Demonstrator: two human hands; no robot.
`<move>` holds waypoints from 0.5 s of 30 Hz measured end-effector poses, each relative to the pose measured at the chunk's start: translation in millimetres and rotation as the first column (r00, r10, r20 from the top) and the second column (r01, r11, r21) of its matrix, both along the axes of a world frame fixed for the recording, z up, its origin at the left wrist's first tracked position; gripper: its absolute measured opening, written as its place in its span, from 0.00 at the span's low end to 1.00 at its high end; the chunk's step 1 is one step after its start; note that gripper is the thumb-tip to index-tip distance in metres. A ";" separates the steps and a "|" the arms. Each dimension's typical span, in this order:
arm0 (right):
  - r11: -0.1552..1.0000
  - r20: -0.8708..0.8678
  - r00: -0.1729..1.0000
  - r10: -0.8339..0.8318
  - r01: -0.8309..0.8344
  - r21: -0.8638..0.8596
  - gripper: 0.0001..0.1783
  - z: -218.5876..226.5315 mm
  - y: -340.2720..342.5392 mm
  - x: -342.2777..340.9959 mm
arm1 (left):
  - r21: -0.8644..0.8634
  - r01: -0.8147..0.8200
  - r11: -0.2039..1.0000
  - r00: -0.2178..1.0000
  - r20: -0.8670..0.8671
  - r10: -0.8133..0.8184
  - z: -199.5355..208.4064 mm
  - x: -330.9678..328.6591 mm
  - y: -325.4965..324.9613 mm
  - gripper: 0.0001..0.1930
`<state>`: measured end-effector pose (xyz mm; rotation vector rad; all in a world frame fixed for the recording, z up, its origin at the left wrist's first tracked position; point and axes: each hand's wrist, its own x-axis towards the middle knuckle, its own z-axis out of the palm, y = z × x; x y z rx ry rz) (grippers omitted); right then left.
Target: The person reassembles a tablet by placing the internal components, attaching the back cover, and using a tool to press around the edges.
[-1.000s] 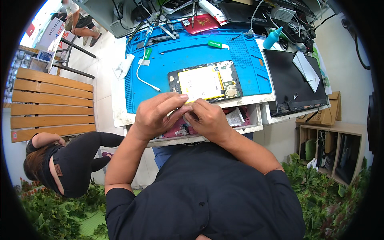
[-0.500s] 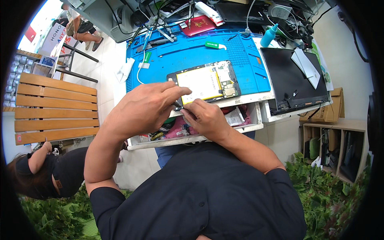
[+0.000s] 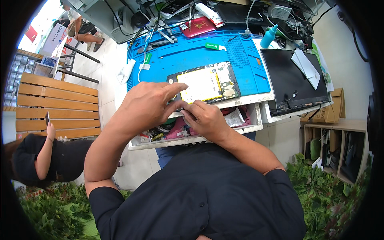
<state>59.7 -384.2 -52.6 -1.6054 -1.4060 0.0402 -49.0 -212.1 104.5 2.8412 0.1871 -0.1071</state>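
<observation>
Head view, centre of frame: left hand spread flat, index finger stretched onto the lower left corner of an opened tablet lying face down on a blue work mat. Right hand just below, fingers curled and pinched together on something too small to make out, touching the left fingertips. Open drawer of clutter beneath both hands. Dark screen panel at right; teal bottle at upper right.
</observation>
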 end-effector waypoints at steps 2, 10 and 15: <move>1.000 -0.003 1.000 -0.011 0.011 0.008 0.07 -1.8 0.9 -1.6 | -0.016 0.168 0.986 0.984 0.060 -0.166 1.8 1.3 5.3 0.22; 1.000 0.010 1.000 -0.015 0.015 0.024 0.07 -4.1 2.5 -1.8 | -0.079 0.195 0.978 0.970 0.161 -0.181 -12.4 -4.3 9.6 0.24; 1.000 0.020 1.000 0.002 -0.003 0.020 0.06 3.6 0.8 -2.0 | -0.372 0.011 0.928 0.891 0.425 0.160 -19.8 -22.4 26.7 0.20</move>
